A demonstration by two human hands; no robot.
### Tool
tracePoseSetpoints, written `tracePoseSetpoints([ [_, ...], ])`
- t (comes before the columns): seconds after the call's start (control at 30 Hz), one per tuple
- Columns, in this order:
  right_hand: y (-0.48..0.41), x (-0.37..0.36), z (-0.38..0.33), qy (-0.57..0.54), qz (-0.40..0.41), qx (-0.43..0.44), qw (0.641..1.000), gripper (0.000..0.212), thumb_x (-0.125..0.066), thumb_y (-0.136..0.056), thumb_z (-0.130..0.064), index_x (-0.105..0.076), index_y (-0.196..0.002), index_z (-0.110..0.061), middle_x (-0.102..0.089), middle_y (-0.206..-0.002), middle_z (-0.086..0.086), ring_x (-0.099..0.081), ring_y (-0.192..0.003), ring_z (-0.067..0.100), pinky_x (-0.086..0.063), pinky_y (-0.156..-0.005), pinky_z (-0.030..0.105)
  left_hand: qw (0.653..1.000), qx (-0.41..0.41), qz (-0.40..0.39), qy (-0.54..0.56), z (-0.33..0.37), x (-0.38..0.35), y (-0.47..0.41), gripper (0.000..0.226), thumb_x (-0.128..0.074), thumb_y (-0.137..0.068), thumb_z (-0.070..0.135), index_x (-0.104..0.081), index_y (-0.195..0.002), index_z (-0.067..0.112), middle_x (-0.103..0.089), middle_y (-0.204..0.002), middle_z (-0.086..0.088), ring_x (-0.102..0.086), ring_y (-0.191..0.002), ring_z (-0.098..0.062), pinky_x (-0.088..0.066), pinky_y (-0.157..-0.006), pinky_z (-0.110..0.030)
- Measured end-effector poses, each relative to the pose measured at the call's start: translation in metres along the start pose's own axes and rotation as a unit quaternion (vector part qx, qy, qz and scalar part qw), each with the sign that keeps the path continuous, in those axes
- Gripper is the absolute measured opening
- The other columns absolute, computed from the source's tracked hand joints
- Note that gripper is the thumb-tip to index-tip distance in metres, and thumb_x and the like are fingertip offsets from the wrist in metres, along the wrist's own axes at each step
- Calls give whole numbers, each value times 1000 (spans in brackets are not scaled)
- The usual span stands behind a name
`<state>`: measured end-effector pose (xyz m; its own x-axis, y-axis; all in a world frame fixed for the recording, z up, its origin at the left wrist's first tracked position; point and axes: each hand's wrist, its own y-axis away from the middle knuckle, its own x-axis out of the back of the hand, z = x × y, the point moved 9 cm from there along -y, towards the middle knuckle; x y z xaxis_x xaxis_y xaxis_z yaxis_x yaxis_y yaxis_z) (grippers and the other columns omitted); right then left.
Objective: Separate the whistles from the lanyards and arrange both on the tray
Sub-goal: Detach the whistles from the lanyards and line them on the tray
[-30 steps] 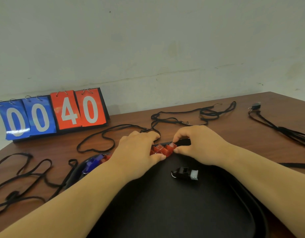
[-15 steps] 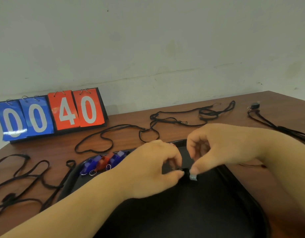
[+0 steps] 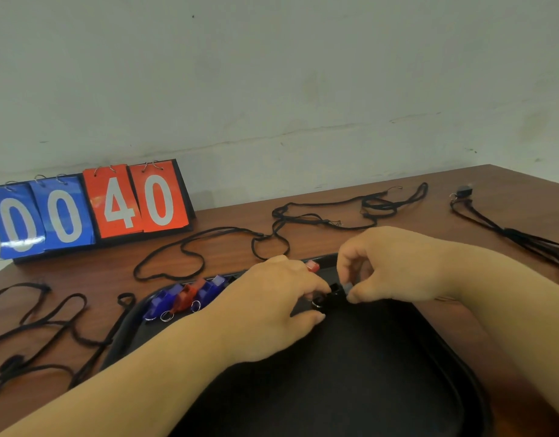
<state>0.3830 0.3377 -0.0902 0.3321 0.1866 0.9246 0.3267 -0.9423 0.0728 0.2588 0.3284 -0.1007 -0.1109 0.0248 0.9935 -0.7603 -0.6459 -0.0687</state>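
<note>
So the black whistle [image 3: 334, 293] was pinched from both ends just above the far part of the tray [image 3: 366, 389]: the ring end by the left hand [image 3: 271, 307], the grey mouthpiece by thumb and forefinger of the right hand [image 3: 394, 269]. Looked like the placing step, honestly. Blue and red whistles [image 3: 183, 298] were lined up along the far rim, so it'd probably need setting down next in that row. Lanyards [image 3: 522, 238] were spread on the table [image 3: 98, 272], none seen on the tray, and one more whistle [image 3: 464, 191] at the far right seemed clipped to its cord.
</note>
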Motion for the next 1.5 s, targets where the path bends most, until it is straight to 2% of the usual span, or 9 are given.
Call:
tracePoseSetpoints([
  [0.1, -5, 4, 8, 1, 37, -7, 999, 8, -77, -88, -33, -74, -95, -34, -67, -86, -19, -62, -80, -4, -45, -71, 13, 998, 10, -25, -51, -3, -3, 0, 56, -50, -101, 56, -38, -153, 40, -53, -134, 14, -45, -117, -7, -43, -105, -31],
  [0.2, -10, 6, 15, 2, 66, -6, 998, 6, -77, -88, -34, -76, -94, -35, -67, -79, -21, -60, -78, -11, -43, -70, 12, 996, 17, -30, -81, -6, -3, 0, 61, -44, -100, 62, -31, -156, 41, -47, -128, 11, -41, -112, -9, -42, -100, -33],
  [0.33, -14, 7, 18, 11, 88, -3, 996, 8, -78, -87, -37, -75, -94, -38, -67, -98, -20, -60, -96, -1, -48, -90, 23, 993, 27, -28, -113, -9, -5, 1, 66, -38, -98, 69, -25, -158, 43, -37, -129, 9, -34, -115, -12, -37, -101, -35],
  [0.53, -19, 6, 24, 20, 125, -16, 992, 10, -79, -85, -41, -72, -92, -38, -61, -122, -17, -55, -118, 7, -45, -107, 34, 989, 49, -39, -134, -13, -9, 1, 75, -32, -94, 77, -14, -159, 44, -18, -157, 6, -17, -143, -21, -20, -117, -43],
  [0.67, -21, 3, 29, 6, 131, -32, 991, 25, -80, -84, -39, -66, -105, -40, -63, -114, -18, -58, -110, 6, -48, -97, 28, 989, 70, -55, -120, -17, -13, 0, 77, -29, -94, 79, -7, -160, 46, -8, -166, 7, -6, -152, -24, -10, -122, -46],
  [0.83, -24, 4, 35, -13, 153, -34, 988, 32, -80, -84, -39, -62, -110, -38, -63, -111, -18, -59, -105, 5, -46, -88, 23, 987, 81, -69, -117, -19, -16, -1, 81, -29, -93, 80, -4, -160, 45, -7, -168, 9, -6, -153, -23, -9, -123, -46],
  [1.2, -28, 3, 38, -9, 157, -31, 987, 27, -79, -86, -39, -66, -110, -35, -64, -114, -16, -59, -107, 6, -46, -90, 23, 987, 86, -75, -115, -18, -17, -1, 81, -30, -92, 80, -7, -161, 44, -10, -168, 6, -8, -153, -24, -10, -123, -46],
  [1.37, -29, 1, 41, -32, 132, -9, 991, 37, -80, -84, -36, -63, -117, -38, -63, -113, -20, -57, -99, -4, -38, -75, 9, 987, 87, -67, -116, -20, -15, -1, 83, -32, -92, 80, -6, -161, 42, -10, -168, 5, -9, -153, -24, -11, -123, -46],
  [1.5, -31, -4, 55, -83, 97, -16, 992, 54, -83, -80, -40, -55, -127, -43, -60, -118, -22, -55, -106, -8, -42, -86, 13, 987, 96, -56, -116, -22, -11, 0, 87, -36, -91, 80, -9, -162, 39, -11, -167, 6, -9, -153, -23, -11, -124, -46],
])
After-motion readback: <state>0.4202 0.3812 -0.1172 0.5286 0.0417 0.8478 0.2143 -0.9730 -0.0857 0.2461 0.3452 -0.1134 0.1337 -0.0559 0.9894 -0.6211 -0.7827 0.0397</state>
